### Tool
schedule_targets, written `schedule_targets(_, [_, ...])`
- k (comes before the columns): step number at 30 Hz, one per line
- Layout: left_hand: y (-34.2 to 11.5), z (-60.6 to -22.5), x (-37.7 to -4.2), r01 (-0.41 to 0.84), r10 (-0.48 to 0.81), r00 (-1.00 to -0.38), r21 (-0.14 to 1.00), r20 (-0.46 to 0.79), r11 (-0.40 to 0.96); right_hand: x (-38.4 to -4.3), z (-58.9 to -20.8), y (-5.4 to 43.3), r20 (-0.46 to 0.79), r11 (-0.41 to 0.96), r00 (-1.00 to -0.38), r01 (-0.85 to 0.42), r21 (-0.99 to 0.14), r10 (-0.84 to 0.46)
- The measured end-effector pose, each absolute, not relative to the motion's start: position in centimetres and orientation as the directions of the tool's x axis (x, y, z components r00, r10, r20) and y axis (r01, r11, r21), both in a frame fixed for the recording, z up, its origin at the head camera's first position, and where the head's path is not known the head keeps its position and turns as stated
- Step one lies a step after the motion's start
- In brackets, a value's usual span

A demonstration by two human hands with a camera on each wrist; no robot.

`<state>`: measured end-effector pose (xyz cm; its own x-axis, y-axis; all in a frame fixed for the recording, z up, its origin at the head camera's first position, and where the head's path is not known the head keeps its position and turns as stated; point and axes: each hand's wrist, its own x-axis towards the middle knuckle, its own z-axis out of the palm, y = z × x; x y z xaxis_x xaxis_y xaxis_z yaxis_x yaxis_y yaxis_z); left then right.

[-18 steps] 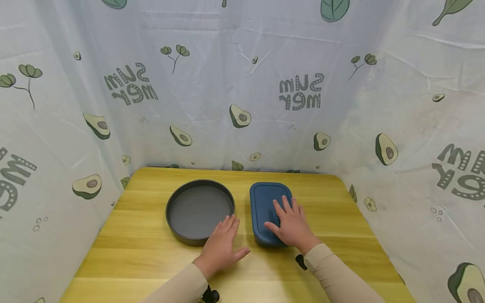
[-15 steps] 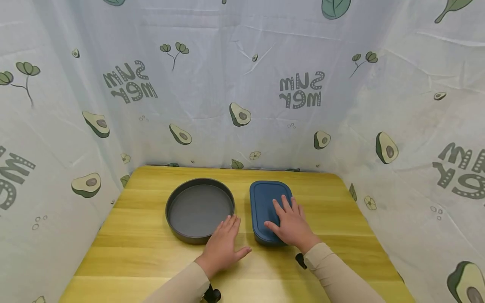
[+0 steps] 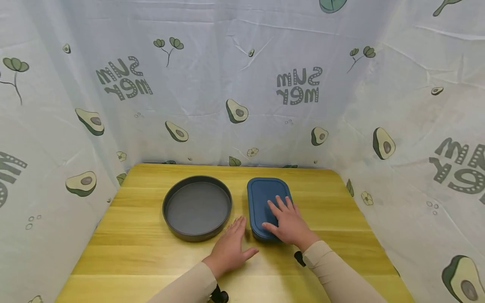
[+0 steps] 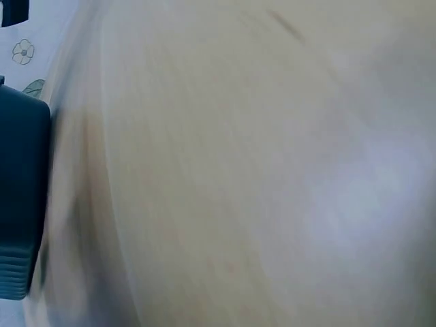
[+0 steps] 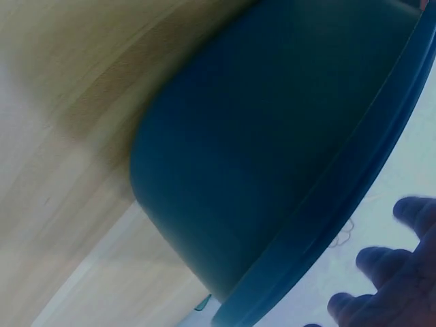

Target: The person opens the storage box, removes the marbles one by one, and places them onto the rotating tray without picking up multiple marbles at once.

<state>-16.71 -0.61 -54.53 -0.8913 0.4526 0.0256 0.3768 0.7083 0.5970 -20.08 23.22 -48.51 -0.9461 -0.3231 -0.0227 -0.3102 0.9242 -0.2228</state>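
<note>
A blue rectangular food container (image 3: 264, 210) with a matching flat lid stands right of the middle of the wooden table. Over the lid's right half my right hand (image 3: 289, 225) spreads its fingers; in the right wrist view those fingers (image 5: 381, 266) show beyond the lid's rim, above the container's side wall (image 5: 252, 150). To the left lies a round dark grey baking pan (image 3: 198, 208), with nothing in it. My left hand (image 3: 230, 248) is between the two, fingers straight and thumb out, holding nothing. Part of the container (image 4: 20, 191) edges into the left wrist view.
The yellow wood-grain table (image 3: 129, 240) carries both vessels. A white curtain (image 3: 212, 80) printed with avocados and lettering hangs behind the table and along both sides. Black wrist gear (image 3: 219, 295) sits under the left sleeve.
My left hand has shifted right, away from the pan's rim toward the container. The right hand stays over the lid. The head view has tilted slightly.
</note>
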Motion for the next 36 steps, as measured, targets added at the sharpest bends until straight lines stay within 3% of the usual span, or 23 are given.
schedule_targets(11, [0.6,-55.8,-18.0,0.235,0.391,-0.919,0.715,-0.058,0.659,-19.9,-49.0,23.5,-0.072,0.889,-0.915,-0.363,-0.280,-0.396])
schedule_targets(24, [1.5,-56.8,-19.1,0.204,0.375,-0.924,0.728,-0.078,0.655,-19.1,-48.9,24.3,-0.108,0.856,-0.881,-0.407,-0.320,-0.460])
schedule_targets(36, [1.7,-57.5,-19.6,0.192,0.363,-0.931,0.780,-0.048,0.596,-18.5,-49.7,25.1,-0.102,0.867,-0.896,-0.383,-0.318,-0.433])
